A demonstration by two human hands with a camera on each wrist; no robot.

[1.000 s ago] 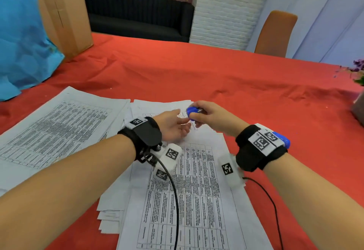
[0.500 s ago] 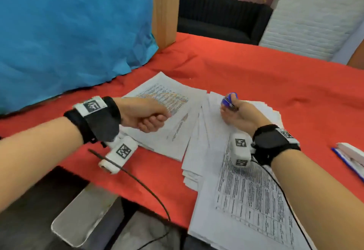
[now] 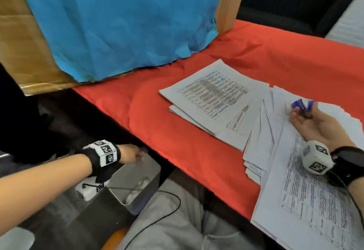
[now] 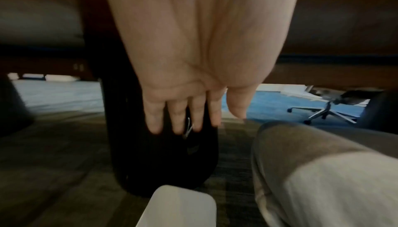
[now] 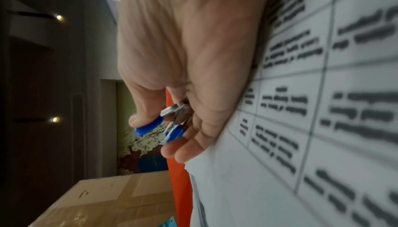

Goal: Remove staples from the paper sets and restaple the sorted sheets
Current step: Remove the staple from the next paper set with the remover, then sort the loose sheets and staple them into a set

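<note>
My left hand (image 3: 140, 154) hangs below the table's edge, over a grey bin (image 3: 143, 185). In the left wrist view the left hand (image 4: 206, 123) has straight fingers pointing down, and a thin metal staple (image 4: 188, 128) shows between two fingertips. My right hand (image 3: 301, 112) rests on a fanned pile of printed sheets (image 3: 307, 200) and holds a blue staple remover (image 3: 302, 105). In the right wrist view the right hand (image 5: 155, 137) pinches the staple remover (image 5: 150, 127) between thumb and fingers. A second paper stack (image 3: 212, 100) lies to the left on the red cloth.
A cardboard box draped with blue paper (image 3: 118, 23) stands at the table's far left. The red tablecloth (image 3: 167, 127) hangs over the near edge. My grey-trousered legs (image 3: 177, 226) and a wrist cable lie beside the bin. A black table leg (image 4: 150, 162) stands behind my left fingers.
My left hand left the papers as a fist, dropped off the table's edge to the bin and opened its fingers. My head turned left. The right hand stayed on the sheets with the remover.
</note>
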